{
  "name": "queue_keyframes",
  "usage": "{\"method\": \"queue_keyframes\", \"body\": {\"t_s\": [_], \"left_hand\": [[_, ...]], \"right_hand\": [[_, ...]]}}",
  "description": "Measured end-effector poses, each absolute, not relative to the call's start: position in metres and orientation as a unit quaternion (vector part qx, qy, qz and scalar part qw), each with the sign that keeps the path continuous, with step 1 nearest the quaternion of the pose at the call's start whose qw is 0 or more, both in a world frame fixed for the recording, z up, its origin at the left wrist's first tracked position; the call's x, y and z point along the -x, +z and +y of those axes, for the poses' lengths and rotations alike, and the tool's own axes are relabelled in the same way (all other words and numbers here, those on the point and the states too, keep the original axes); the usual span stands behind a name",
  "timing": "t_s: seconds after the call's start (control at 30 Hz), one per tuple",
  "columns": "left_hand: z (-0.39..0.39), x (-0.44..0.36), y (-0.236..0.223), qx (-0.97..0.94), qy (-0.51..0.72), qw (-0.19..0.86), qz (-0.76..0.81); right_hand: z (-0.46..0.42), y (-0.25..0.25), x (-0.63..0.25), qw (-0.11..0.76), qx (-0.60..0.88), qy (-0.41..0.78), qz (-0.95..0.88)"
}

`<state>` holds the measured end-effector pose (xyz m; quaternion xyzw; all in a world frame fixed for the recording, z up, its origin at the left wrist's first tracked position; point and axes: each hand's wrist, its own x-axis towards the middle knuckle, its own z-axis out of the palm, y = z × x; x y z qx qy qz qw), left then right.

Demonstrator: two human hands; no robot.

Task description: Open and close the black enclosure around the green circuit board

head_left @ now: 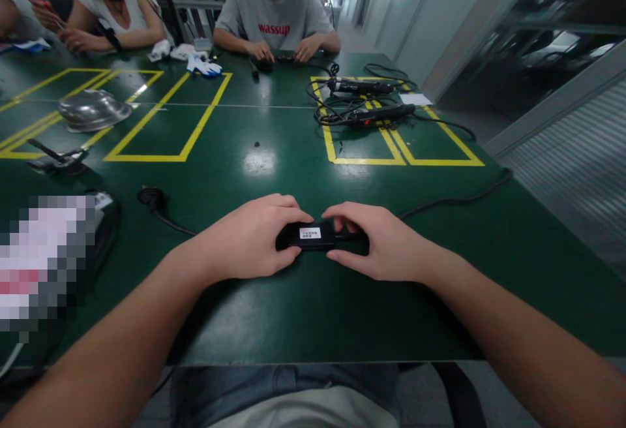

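The fingers of the left hand (259,235) are holding the left end of the black box (320,241), the thumb pressing at the near edge and the forefinger at the far edge. The fingers of the right hand (391,242) are standing moderately wide at the right end of the box, curving toward it; whether they are touching it cannot be told. Both palms are facing inward across the box, and both wrists are lying low. The forearms are converging on the box from the near left and near right.

The black box is lying on the green desk (313,323), its white label (310,233) facing up. A short lead (347,236) is leaving its right end between the right thumb and forefinger.

Left of the box, a black plug (150,197) is resting on the desk, its cord passing behind the left wrist. Beyond the right hand, a black cable (454,200) is running to the far right of the box. Far left of the box, a metal bowl (92,110) is sitting near yellow tape (198,121). Beyond the box to the right, two black tools (376,115) are lying among coiled cords. Directly beyond the box, a person (276,14) in a grey shirt is resting both hands at the far edge.
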<state>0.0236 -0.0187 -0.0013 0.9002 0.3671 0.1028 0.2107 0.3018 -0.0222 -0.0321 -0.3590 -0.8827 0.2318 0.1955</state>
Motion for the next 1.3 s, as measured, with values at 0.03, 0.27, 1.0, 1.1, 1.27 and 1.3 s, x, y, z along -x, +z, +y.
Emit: {"method": "queue_keyframes", "body": {"t_s": [0.03,0.27,1.0,1.1,1.27,1.3], "left_hand": [[-0.018,-0.024,-0.001,-0.898,0.100,0.215,0.370],[-0.017,-0.024,0.001,-0.892,0.069,0.234,0.381],[-0.002,-0.017,-0.007,-0.863,0.132,0.142,0.466],[0.001,-0.017,-0.013,-0.872,0.082,0.129,0.466],[-0.006,-0.016,-0.005,-0.882,0.113,0.128,0.440],[-0.009,-0.015,-0.001,-0.879,0.112,0.136,0.443]], "right_hand": [[-0.022,-0.033,-0.301,0.198,0.356,0.229,-0.884],[-0.021,-0.036,-0.299,0.210,0.361,0.251,-0.873],[-0.020,-0.036,-0.300,0.230,0.394,0.317,-0.831],[-0.020,-0.033,-0.300,0.221,0.383,0.290,-0.849],[-0.018,-0.031,-0.301,0.215,0.366,0.264,-0.866],[-0.018,-0.032,-0.301,0.213,0.366,0.260,-0.868]]}}
